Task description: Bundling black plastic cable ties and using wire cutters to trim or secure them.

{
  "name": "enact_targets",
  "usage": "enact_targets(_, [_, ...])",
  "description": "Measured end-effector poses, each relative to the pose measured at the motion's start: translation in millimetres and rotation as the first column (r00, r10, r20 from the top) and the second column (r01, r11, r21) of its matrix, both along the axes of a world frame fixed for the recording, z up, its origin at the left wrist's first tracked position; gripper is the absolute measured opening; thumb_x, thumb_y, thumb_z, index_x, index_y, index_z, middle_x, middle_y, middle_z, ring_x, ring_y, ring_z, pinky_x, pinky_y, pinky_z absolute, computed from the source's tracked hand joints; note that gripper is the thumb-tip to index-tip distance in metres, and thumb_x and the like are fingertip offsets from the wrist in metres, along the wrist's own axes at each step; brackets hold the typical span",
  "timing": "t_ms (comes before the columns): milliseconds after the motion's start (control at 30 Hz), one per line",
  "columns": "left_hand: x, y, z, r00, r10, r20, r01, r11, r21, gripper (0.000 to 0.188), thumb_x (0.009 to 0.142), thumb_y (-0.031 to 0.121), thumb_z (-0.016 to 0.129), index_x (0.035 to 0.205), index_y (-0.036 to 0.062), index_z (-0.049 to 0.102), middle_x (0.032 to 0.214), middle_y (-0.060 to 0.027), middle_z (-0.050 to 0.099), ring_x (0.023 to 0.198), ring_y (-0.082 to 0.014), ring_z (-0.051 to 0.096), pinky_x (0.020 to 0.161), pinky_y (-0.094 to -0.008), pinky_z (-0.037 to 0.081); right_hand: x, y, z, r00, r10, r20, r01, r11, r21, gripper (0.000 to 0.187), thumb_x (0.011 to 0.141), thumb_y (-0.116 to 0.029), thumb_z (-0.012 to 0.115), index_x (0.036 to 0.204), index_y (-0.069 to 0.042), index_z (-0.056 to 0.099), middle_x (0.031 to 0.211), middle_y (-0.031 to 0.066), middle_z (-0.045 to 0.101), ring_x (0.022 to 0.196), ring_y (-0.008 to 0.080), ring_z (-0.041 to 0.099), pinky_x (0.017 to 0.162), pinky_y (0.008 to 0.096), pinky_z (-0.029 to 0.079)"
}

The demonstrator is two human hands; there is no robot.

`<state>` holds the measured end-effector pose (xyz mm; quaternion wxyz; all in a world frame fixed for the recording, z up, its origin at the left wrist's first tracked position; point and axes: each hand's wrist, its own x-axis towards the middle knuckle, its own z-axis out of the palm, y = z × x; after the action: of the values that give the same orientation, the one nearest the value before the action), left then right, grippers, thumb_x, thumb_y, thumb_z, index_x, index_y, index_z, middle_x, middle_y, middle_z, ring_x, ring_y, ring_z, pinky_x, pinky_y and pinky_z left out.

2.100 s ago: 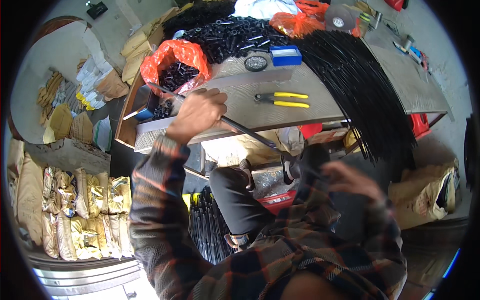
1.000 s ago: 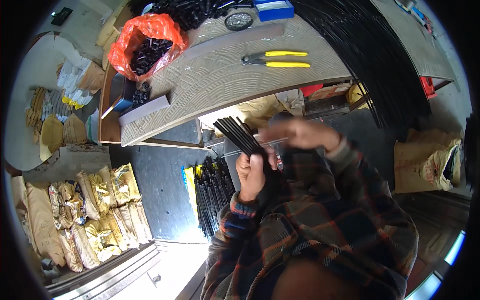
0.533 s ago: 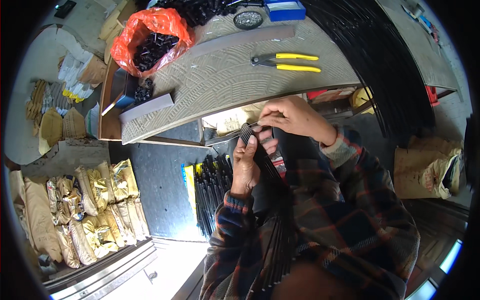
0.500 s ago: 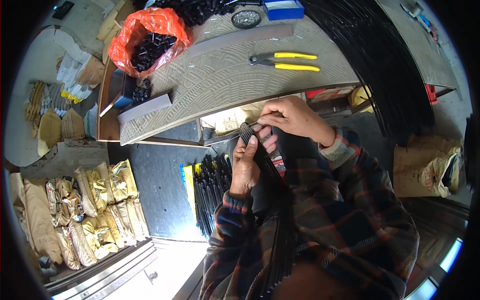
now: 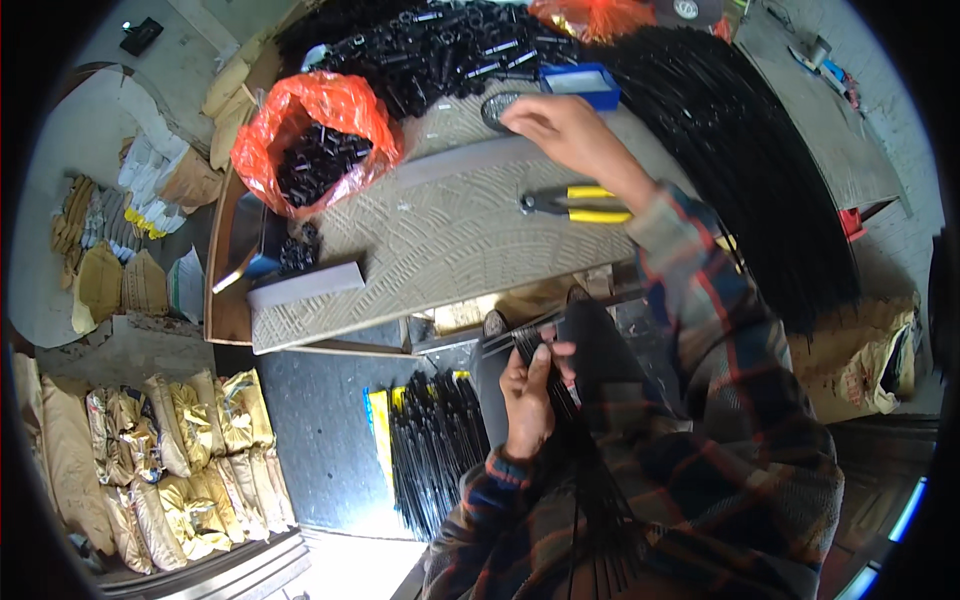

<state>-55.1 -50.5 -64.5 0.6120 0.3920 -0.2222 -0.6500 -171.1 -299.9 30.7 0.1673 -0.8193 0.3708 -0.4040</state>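
**A:** What do you have on the head camera?

**B:** My left hand is low in the middle, just below the edge of the workbench. Its fingers are curled tight around a bundle of thin black rods; the bundle's top end pokes out above the fist near the bench edge, and the rest runs down across my lap and plaid sleeve.

**A:** And the right?

**B:** My right hand is stretched out over the pale ribbed tabletop. The fingers are bent downward with the tips at a dark round ring-shaped object, touching or nearly so. I cannot tell whether they are gripping it; the hand covers part of it.

**A:** What lies around that hand?

**B:** Just beside the wrist, a pair of pliers with yellow handles lies flat on the tabletop. Beyond the fingers sits a small blue open box, and behind it a heap of short black plastic pieces. To the left, an orange plastic bag gapes open with more black pieces inside. A large sheaf of long black rods fans over the bench's right end.

**A:** Below the bench?

**B:** Another cluster of black rods with a yellow strip stands on the floor, near my left hand. Tan sacks are stacked far left.
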Motion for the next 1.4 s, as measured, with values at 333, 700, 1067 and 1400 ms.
enact_targets(333, [23,-6,-13,0.992,0.125,-0.007,-0.125,0.992,-0.020,0.016,0.093,0.011,0.044,0.099,-0.0013,0.051,0.076,-0.0046,0.055,0.062,-0.0095,0.045,0.059,-0.0215,0.038,105,-180,-45,0.736,-0.361,-0.573,0.224,0.928,-0.297,0.019,0.077,-0.019,0.058,0.091,-0.007,0.061,0.087,0.0110,0.065,0.088,0.0265,0.061,0.076,0.0413,0.043])
enact_targets(700, [26,-14,-18,0.998,0.056,-0.007,-0.056,0.998,-0.035,0.016,0.092,0.013,0.046,0.100,0.0009,0.052,0.073,-0.0039,0.055,0.058,-0.0093,0.046,0.056,-0.0218,0.037,125,-171,-51,0.708,-0.218,-0.672,0.247,0.968,-0.053,0.026,0.072,-0.010,0.057,0.097,-0.003,0.059,0.097,0.0193,0.060,0.095,0.0366,0.058,0.078,0.0445,0.046])
enact_targets(1067, [31,-13,-27,0.995,0.049,-0.087,-0.053,0.997,-0.050,0.014,0.092,0.011,0.045,0.099,0.0015,0.052,0.074,-0.0043,0.053,0.060,-0.0091,0.044,0.055,-0.0211,0.036,214,-111,-28,0.987,0.129,-0.094,-0.122,0.989,0.078,0.030,0.073,-0.021,0.064,0.098,-0.006,0.056,0.089,0.0156,0.062,0.084,0.0301,0.060,0.071,0.0414,0.047])
enact_targets(1400, [33,-6,-23,0.998,0.050,-0.032,-0.051,0.999,-0.004,0.018,0.093,0.017,0.046,0.102,0.0018,0.050,0.076,-0.0044,0.056,0.060,-0.0081,0.046,0.054,-0.0205,0.038,220,-98,-30,0.955,0.278,0.108,-0.278,0.961,-0.017,0.028,0.077,-0.026,0.065,0.089,-0.002,0.056,0.071,0.0080,0.059,0.062,0.0181,0.059,0.058,0.0321,0.047])
